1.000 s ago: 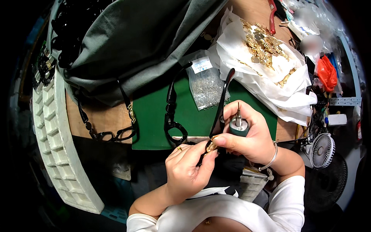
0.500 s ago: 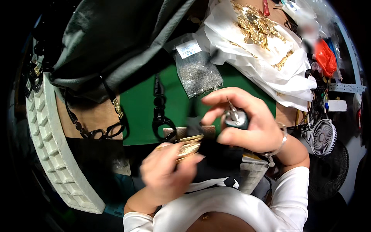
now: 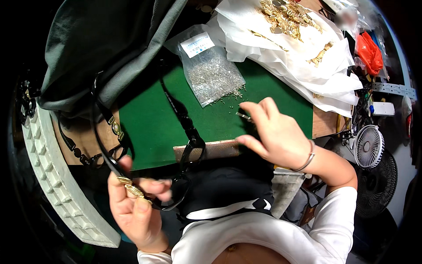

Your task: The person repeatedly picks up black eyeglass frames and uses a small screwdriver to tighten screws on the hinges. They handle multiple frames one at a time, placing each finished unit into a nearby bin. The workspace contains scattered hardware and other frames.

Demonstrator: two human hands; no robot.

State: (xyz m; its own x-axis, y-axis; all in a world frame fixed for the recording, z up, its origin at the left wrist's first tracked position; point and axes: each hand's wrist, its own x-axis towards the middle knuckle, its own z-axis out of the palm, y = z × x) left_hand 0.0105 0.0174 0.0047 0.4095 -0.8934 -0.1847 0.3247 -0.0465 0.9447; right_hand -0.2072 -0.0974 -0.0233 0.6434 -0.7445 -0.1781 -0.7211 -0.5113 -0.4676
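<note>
My left hand (image 3: 138,211) grips a pair of black glasses (image 3: 186,193) by one temple, its fingers closed around the gold ornament (image 3: 130,186) at the hinge end. That temple rises past the fingers toward the grey cloth. The other temple stretches back over the green mat. My right hand (image 3: 280,136) hovers above the right part of the mat, fingers curled round a small hand tool (image 3: 243,115); only its metal end shows, the rest hidden under the hand. Near it, a clear bag (image 3: 213,79) of tiny silver screws lies with some spilled at its mouth.
Gold ornaments (image 3: 288,22) lie heaped on white wrapping (image 3: 281,75) at the back right. Another pair of black glasses (image 3: 94,159) rests on the wooden surface at left, beside a white moulded tray (image 3: 66,185). A grey-black cloth (image 3: 101,53) covers the back left. A fan (image 3: 368,147) stands right.
My left hand has moved left with the glasses, now spread out and turned. The tool in my right hand, previously showing its dark green handle and upright tip, is now mostly covered.
</note>
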